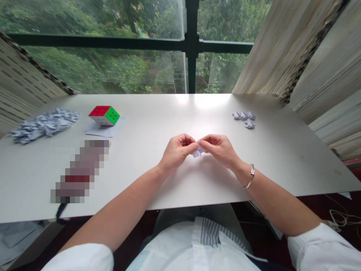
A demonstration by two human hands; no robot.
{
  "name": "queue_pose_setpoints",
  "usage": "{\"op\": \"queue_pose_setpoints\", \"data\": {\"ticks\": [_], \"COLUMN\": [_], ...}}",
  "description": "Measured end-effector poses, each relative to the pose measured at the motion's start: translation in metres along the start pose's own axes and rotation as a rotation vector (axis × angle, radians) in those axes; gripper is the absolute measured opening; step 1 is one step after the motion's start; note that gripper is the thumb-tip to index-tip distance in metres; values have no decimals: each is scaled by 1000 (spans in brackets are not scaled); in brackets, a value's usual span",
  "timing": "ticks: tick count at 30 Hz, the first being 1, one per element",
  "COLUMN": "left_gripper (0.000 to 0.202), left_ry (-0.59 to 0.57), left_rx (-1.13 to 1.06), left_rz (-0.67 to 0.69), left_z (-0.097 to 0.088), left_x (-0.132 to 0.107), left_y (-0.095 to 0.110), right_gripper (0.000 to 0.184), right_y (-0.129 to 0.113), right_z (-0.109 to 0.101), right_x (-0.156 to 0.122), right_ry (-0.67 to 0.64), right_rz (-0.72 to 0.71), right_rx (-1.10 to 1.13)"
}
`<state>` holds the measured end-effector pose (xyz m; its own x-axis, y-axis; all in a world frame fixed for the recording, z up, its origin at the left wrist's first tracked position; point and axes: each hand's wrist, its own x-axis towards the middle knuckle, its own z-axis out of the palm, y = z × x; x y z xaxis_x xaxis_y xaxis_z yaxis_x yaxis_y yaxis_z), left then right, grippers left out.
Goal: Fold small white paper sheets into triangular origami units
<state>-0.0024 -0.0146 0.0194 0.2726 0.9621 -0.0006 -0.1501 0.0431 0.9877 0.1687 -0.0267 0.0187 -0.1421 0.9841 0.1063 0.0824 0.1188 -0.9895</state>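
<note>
A small folded piece of pale lilac paper (198, 151) is held just above the middle of the white table (175, 113). My left hand (178, 150) pinches its left side with curled fingers. My right hand (220, 148) pinches its right side, and a silver bracelet sits on that wrist. Both hands meet at the paper, fingertips touching it.
A large heap of folded paper pieces (45, 124) lies at the far left. A colour cube (105, 114) rests on a paper sheet (105, 130). A few folded pieces (245, 118) sit at the back right. A blurred-out object (80, 171) lies front left. Window ahead, blinds on both sides.
</note>
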Motion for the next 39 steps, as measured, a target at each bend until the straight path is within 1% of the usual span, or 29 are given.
{"op": "queue_pose_setpoints", "data": {"ticks": [3, 5, 7, 11, 13, 16, 19, 22, 25, 29, 32, 36, 39], "left_gripper": [24, 25, 25, 35, 33, 24, 24, 26, 27, 25, 25, 25, 26], "left_ry": [59, 90, 105, 68, 46, 45, 41, 26, 33, 51, 60, 57, 63], "left_rx": [-46, -67, -74, -73, -59, -72, -139, -175, -183, -204, -223, -254, -259], "left_rz": [1, 4, 20, 52, 42, 13, -30, -89, -125, -136, -138, -132, -120], "left_z": [0, 0, 0, -1, -1, -1, -3, -3, -3, -3, -2, -2, -1], "left_x": [1, 2, 2, 1, 0, 1, 3, 3, 2, 1, 1, 1, 1], "left_y": [0, -1, -1, -1, -1, -2, -3, -2, -1, -2, -3, -3, -3], "right_gripper": [27, 27, 25, 22, 22, 22, 20, 15, 10, 9, 8, 10, 13], "right_y": [0, 2, 3, 5, 5, 5, 6, 6, 5, 3, 4, 4, 4], "right_z": [-1, -2, -3, -3, -3, -1, 0, 0, -2, -3, -5, -9, -11], "right_x": [0, 1, 0, 0, -1, -2, -2, -2, -3, -5, -6, -6, -6], "right_ry": [62, 94, 99, 86, 72, 44, 43, 63, 82, 88, 94, 87, 90], "right_rz": [-12, -57, -117, -189, -192, -202, -227, -247, -303, -423, -474, -537, -576], "right_rx": [19, 13, -26, -94, -103, -101, -106, -134, -203, -346, -466, -615, -651]}}
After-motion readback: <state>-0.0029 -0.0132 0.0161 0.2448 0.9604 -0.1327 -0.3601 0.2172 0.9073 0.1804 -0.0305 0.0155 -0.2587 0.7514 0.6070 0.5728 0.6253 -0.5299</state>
